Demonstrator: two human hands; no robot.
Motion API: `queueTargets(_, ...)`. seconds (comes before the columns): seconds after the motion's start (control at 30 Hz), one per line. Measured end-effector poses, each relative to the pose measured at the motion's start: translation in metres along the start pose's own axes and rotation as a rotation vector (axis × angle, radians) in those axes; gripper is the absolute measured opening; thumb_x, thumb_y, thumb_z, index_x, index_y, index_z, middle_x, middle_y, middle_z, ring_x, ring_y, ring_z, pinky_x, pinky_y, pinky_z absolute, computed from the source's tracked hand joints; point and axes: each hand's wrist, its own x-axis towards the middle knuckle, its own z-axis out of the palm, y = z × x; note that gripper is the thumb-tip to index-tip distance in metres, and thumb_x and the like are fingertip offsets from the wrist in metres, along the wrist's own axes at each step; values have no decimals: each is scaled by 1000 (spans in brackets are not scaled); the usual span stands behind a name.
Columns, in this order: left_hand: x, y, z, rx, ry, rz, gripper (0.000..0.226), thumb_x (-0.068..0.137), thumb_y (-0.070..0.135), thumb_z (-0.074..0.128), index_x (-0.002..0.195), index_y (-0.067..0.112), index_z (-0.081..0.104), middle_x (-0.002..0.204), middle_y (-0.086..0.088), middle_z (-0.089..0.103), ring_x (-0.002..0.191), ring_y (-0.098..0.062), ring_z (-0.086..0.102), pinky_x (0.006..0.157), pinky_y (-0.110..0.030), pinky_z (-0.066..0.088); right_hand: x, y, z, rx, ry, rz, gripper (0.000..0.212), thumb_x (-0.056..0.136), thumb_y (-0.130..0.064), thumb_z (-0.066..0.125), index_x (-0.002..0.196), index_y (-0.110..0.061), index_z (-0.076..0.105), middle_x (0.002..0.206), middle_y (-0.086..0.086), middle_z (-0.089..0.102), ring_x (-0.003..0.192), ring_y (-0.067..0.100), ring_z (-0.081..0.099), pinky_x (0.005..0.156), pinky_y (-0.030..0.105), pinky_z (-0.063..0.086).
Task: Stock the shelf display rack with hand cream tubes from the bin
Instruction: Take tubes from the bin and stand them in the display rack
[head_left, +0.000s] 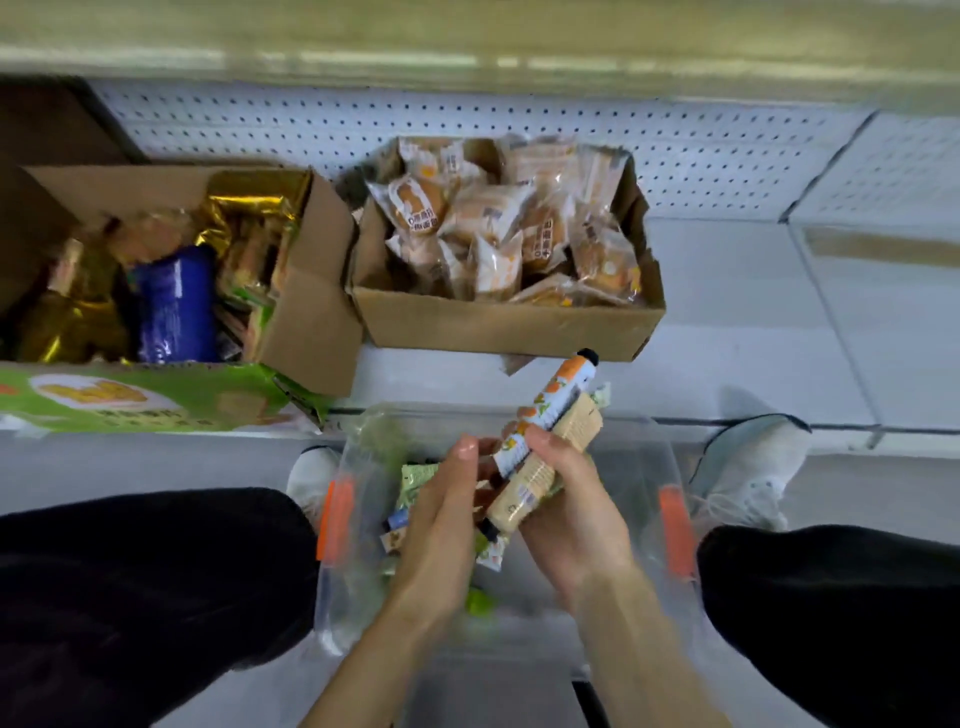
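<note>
Right hand (569, 512), fingers (540, 442) clamped mid-body on a white, orange-printed plastic tube (551, 410) and a beige tube (535, 480) over the clear bin (649, 457); left hand (441, 512), straight fingers (465, 449) steadying. Likely light, squashy, slippery.

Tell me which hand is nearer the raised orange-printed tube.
Right. The right hand grips the orange-printed tube at its lower end; the left hand sits just left of it, fingertips near that end.
</note>
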Motion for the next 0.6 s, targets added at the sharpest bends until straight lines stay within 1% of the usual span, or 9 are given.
queueTargets(0.03, -1, 9, 2, 12, -5, 12, 56, 78, 64, 32, 94, 29, 71, 90, 13, 75, 87, 1, 68, 71, -13, 49, -3, -7, 8, 12, 4, -37, 83, 43, -30, 90, 114, -7, 53, 94, 14, 61, 90, 30, 61, 78, 40, 51)
queueTargets(0.1, -2, 21, 5, 88, 12, 16, 59, 71, 81, 29, 86, 43, 71, 89, 20, 73, 84, 8, 64, 74, -14, 47, -8, -18, 20, 34, -13, -99, 76, 49, -29, 88, 112, -10, 51, 88, 11, 59, 84, 25, 62, 71, 36, 52)
queueTargets(0.17, -3, 32, 7, 155, 44, 27, 59, 63, 83, 21, 81, 53, 69, 87, 21, 72, 81, 11, 62, 73, -14, 45, -13, -28, 31, 54, -37, -140, 65, 58, -25, 82, 114, -12, 51, 85, 10, 59, 76, 24, 65, 65, 34, 54)
queueTargets(0.27, -9, 48, 13, 122, 96, 41, 65, 66, 75, 22, 80, 35, 70, 81, 17, 72, 70, 11, 62, 58, -5, 41, -20, -40, 42, 40, -48, -183, 57, 64, -25, 79, 113, -14, 53, 87, 10, 61, 80, 28, 65, 67, 38, 54)
queueTargets(0.33, -15, 58, 16, 137, 103, 57, 48, 86, 58, 26, 70, 33, 64, 57, 28, 64, 57, 21, 54, 49, 0, 36, -23, -47, 46, 15, -32, -201, 54, 65, -25, 77, 114, -15, 55, 89, 9, 62, 85, 29, 63, 69, 39, 53)
queueTargets(0.4, -24, 69, 18, 157, 91, 61, 41, 93, 46, 30, 66, 33, 58, 41, 35, 52, 48, 24, 48, 47, 1, 35, -24, -53, 50, -23, -19, -229, 55, 65, -24, 76, 116, -15, 56, 90, 7, 63, 87, 26, 64, 70, 38, 53)
queueTargets(0.47, -28, 74, 20, 146, 77, 40, 43, 90, 50, 30, 68, 30, 61, 40, 32, 52, 44, 21, 49, 44, -1, 35, -24, -59, 53, -74, -19, -257, 54, 63, -24, 78, 113, -16, 59, 91, 6, 64, 88, 24, 64, 74, 40, 52)
queueTargets(0.53, -25, 73, 20, 112, 92, -10, 47, 87, 55, 29, 69, 28, 63, 43, 24, 58, 44, 13, 53, 40, -4, 35, -26, -63, 54, -106, -8, -294, 43, 64, -22, 78, 103, -18, 62, 88, 4, 63, 85, 21, 63, 77, 40, 50)
queueTargets(0.6, -22, 70, 17, 100, 74, -18, 55, 70, 71, 27, 75, 32, 65, 63, 17, 67, 58, 6, 58, 50, -12, 41, -27, -69, 52, -103, 2, -307, 46, 63, -23, 79, 105, -18, 61, 89, 4, 62, 86, 21, 61, 81, 43, 47)
